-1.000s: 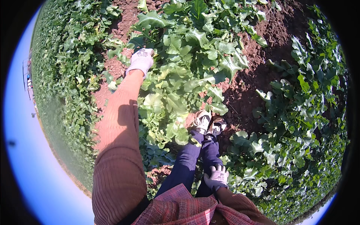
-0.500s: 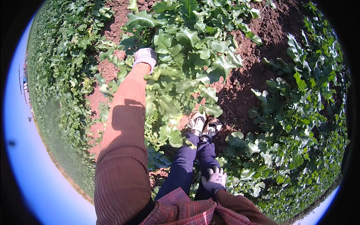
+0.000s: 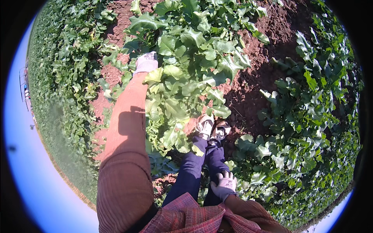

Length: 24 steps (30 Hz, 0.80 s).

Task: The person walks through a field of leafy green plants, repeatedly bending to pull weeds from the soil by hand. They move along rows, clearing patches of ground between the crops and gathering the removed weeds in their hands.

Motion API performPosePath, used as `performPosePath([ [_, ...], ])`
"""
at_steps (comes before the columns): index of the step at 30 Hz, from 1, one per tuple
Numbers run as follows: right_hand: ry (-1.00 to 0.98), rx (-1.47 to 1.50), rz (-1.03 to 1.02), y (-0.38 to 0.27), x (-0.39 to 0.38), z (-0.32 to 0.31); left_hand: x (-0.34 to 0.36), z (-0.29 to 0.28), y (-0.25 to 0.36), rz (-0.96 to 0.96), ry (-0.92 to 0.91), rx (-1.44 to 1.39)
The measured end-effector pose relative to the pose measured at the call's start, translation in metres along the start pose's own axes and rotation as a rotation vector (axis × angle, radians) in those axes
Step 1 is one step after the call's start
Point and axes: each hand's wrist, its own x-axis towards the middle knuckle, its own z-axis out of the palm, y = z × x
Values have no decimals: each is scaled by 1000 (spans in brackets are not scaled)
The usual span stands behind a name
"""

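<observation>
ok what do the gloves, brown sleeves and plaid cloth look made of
Gloves: probably matte knit fabric, judging by snug fit; coating unclear. Brown sleeves: likely ribbed knit or corduroy, matte, showing fine ridges. Plaid cloth: apparently woven fabric, soft matte folds.

Crop field (image 3: 311,186) outdoors: rows of leafy green plants (image 3: 190,58), reddish soil (image 3: 248,93) between, open sky (image 3: 39,182).

Hard sunlight from above glints off the leafy plants (image 3: 229,66); a crisp shadow (image 3: 131,122) falls across the left sleeve (image 3: 130,91). Fisheye distortion bows the field's (image 3: 248,97) left edge, hazily smudged beside pale, glaring sky (image 3: 39,174).
</observation>
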Motion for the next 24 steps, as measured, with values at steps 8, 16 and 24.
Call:
performPosePath([
  [8,4,-50,14,-5,1,4,-14,-8,10,178,-58,145],
  [16,95,-51,1,-8,0,12,-15,5,12,246,-186,379],
  [24,73,-9,8,-8,1,6,19,10,9,184,-136,159],
])
